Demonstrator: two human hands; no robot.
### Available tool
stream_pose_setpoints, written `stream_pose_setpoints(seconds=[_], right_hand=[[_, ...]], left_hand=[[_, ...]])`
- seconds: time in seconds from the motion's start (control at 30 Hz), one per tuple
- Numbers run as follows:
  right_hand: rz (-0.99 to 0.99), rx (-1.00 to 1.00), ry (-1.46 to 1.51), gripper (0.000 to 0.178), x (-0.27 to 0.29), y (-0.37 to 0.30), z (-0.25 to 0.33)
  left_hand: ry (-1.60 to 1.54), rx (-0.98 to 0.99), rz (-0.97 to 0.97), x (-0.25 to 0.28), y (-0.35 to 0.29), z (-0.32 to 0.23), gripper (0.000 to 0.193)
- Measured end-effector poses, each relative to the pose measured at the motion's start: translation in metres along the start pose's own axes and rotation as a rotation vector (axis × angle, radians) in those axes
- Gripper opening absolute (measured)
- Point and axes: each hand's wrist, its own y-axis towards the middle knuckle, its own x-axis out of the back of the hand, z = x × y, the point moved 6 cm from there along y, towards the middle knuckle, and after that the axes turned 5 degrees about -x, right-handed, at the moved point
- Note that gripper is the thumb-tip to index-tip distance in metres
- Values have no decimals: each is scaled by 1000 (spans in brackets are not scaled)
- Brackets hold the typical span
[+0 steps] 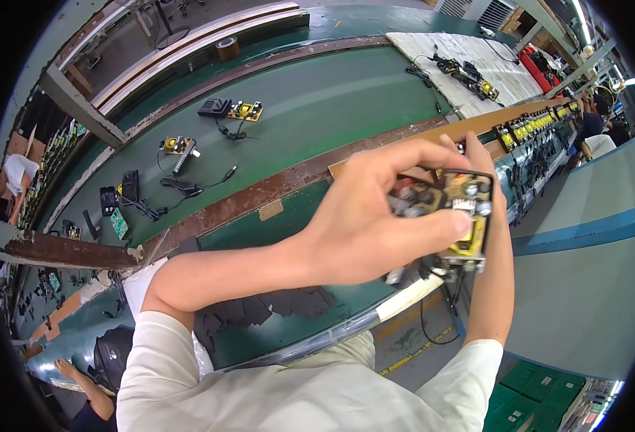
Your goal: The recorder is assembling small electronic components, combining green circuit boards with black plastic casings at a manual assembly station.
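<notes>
In front of me at the right, a power adapter circuit board [480,189] with a yellow transformer and capacitors sits in a black half-shell. My left hand [360,227] is closed on it, its thumb pressed over the components. A second cluster of components [412,196], blurred, shows under the left fingers; I cannot tell whether it is a separate board. My right hand [481,160] grips the black shell from behind and the right side, with most of its fingers hidden. A thin black cable [424,317] hangs beneath the parts.
A green conveyor belt [317,93] beyond a brown rail carries black housings, boards and cables. At the right, a row of boards [537,127] lines a ledge beside hanging cables. Torn black sheets [260,311] lie on my bench. Other people work at the far right and lower left.
</notes>
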Motion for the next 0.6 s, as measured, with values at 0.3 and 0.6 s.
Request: stream_pose_setpoints(seconds=[0.3,0.6], right_hand=[[211,-210,1262,63,27,-41,-16],[283,-20,1222,43,17,-145,61]], left_hand=[[-222,-288,-50,-58,44,3,42],[67,-94,-213,3,41,97,47]])
